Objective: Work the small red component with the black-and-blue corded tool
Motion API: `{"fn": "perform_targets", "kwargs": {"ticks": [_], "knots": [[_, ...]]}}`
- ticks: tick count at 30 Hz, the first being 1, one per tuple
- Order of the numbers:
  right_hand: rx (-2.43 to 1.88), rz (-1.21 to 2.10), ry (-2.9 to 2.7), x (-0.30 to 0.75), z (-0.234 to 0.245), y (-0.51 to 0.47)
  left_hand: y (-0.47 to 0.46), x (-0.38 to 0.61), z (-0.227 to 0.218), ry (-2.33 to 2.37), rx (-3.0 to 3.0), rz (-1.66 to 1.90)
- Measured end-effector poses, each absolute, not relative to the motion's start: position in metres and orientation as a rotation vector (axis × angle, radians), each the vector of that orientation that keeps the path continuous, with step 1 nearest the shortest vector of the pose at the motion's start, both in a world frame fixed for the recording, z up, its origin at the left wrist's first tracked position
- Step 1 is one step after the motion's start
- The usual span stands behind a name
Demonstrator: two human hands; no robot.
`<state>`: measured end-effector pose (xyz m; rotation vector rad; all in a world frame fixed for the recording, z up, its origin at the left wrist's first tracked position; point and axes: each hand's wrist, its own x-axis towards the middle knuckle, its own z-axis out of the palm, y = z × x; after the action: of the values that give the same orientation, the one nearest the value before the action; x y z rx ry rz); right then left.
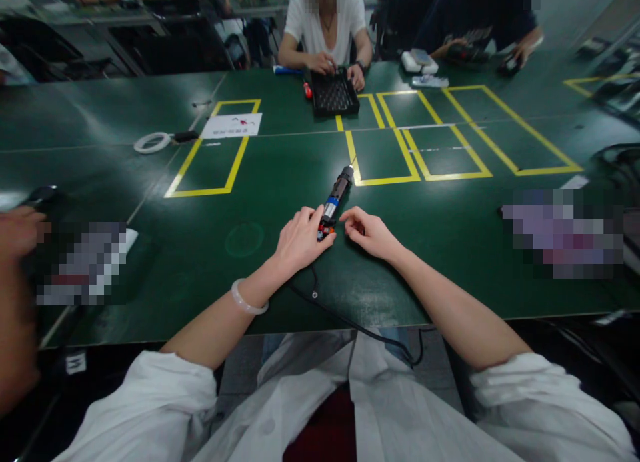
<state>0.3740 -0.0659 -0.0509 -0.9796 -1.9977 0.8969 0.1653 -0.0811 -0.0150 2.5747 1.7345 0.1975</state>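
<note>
A slim black electric screwdriver (336, 195) with a blue and white label lies on the green table (280, 275), its tip pointing away from me. My left hand (301, 239) rests over its near end, thumb and fingers closed on the red and black end piece. My right hand (369, 233) lies just right of that end, fingers curled in a loose pinch; what it holds, if anything, is too small to see. A black cable (345, 319) runs from under my left hand back over the table's near edge.
Yellow tape rectangles (417, 142) mark the table. A black tray (334, 95) sits before a person in white opposite. A white ring (151, 143) and a paper sheet (233, 125) lie at the far left. Another person's arm (17, 302) is at the left edge.
</note>
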Motion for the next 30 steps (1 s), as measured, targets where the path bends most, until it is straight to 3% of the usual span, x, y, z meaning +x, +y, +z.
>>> {"fn": "perform_targets", "kwargs": {"ticks": [11,30], "knots": [[-0.965,0.918,-1.993,0.375,-0.051,-0.065,-0.056,0.096,-0.015,1.955,2.519,0.101],[-1.021,0.927,-2.015,0.374,-0.05,-0.066,0.033,-0.122,0.002,2.638,1.804,-0.361]]}}
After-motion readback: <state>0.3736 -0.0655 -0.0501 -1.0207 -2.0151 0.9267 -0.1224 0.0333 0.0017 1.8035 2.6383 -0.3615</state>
